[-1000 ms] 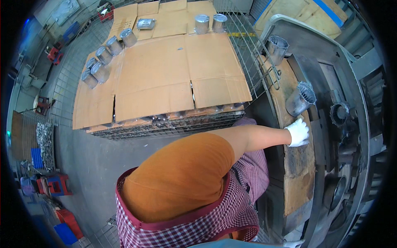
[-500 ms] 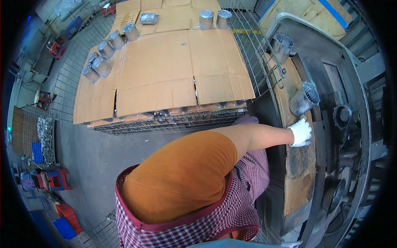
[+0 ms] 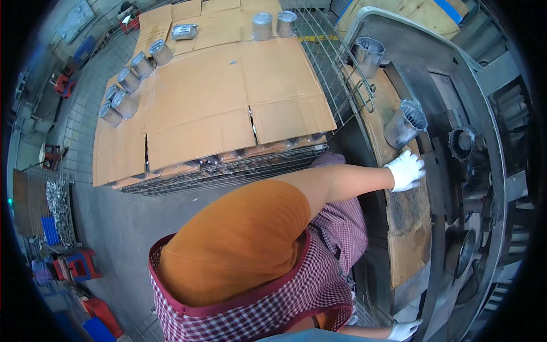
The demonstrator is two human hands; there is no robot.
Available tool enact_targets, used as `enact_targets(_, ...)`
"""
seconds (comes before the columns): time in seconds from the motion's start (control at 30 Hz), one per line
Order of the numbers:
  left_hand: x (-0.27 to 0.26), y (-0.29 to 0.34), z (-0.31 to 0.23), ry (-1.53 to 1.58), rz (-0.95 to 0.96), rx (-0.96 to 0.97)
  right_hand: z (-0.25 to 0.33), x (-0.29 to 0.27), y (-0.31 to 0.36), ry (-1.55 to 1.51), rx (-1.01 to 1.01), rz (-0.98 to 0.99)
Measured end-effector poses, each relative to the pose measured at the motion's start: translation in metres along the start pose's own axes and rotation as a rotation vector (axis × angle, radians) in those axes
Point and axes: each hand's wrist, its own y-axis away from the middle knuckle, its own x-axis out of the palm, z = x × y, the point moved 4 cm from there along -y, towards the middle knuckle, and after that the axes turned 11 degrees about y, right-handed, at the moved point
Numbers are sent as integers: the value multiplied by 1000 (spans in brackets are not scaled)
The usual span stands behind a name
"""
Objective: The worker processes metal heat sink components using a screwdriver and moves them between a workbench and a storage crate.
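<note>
My left hand (image 3: 405,171), in a white glove, rests on a scorched wooden board (image 3: 410,214) along the machine's edge. Its fingers are apart and nothing shows in them. Just beyond it a grey metal cylinder (image 3: 403,130) with a finned, ragged rim leans on the board. Farther up the board stands a similar ridged cylinder (image 3: 367,57). My right hand (image 3: 403,330), also white-gloved, is low in the view beside the machine's near end; its fingers are too small and partly hidden to read.
Flat cardboard sheets (image 3: 199,102) cover a wire cage (image 3: 239,168), with several metal cylinders (image 3: 128,80) standing on top and one (image 3: 184,32) lying down. In the machine's dark trough sit a ring-shaped metal part (image 3: 461,142) and a round pan (image 3: 460,253). Stools and bins stand at far left.
The whole view has shifted, so the cage and board sit farther left. My left hand's fingers are more spread on the board. My right hand has come further into view below.
</note>
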Motion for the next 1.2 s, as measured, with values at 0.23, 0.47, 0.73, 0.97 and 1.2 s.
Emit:
enact_targets(0.23, -5, -4, -2, 33, 79, -32, 13, -11, -14, -1, 512, 557)
enact_targets(0.47, -5, -4, -3, 60, 184, -58, -4, 4, -10, 13, 488, 566)
enact_targets(0.73, -11, -6, -5, -28, 60, 5, -9, 2, 7, -20, 503, 372)
enact_targets(0.97, -13, -10, -9, -59, -68, 42, 5, -1, 11, -47, 558, 458)
enact_targets(1.2, 6, -8, 1, -87, 131, 8, 21, -17, 3, -82, 576, 424)
